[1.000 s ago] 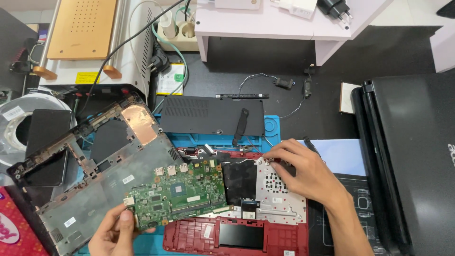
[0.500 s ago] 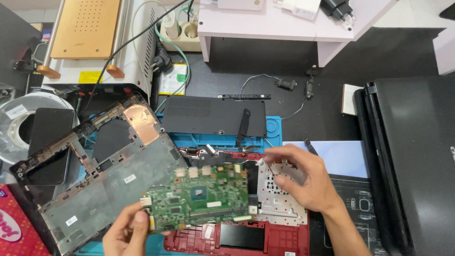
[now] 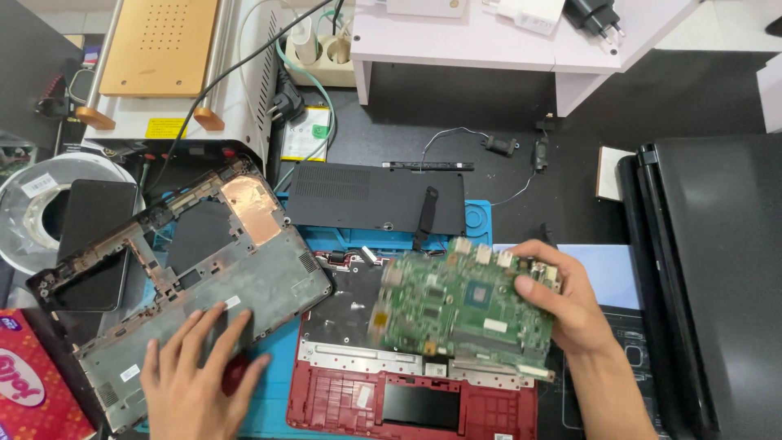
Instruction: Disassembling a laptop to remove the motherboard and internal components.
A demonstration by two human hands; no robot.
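Note:
My right hand (image 3: 562, 305) grips the right end of a green laptop motherboard (image 3: 456, 305) and holds it, blurred with motion, over the red laptop palmrest frame (image 3: 407, 403). My left hand (image 3: 195, 379) lies flat with fingers spread on the lower edge of the grey laptop bottom cover (image 3: 204, 277), which has a copper-coloured patch at its upper corner. The red frame rests on a blue work mat (image 3: 277, 407).
A black laptop base panel (image 3: 366, 195) lies behind the mat. A closed black laptop (image 3: 717, 277) sits at the right. A white machine with an orange top (image 3: 163, 65), a tape spool (image 3: 32, 212), a red box (image 3: 32, 383) and small speakers on wires (image 3: 513, 147) surround the area.
The motherboard passed from my left hand to my right hand and moved right over the red frame. My left hand dropped onto the grey bottom cover.

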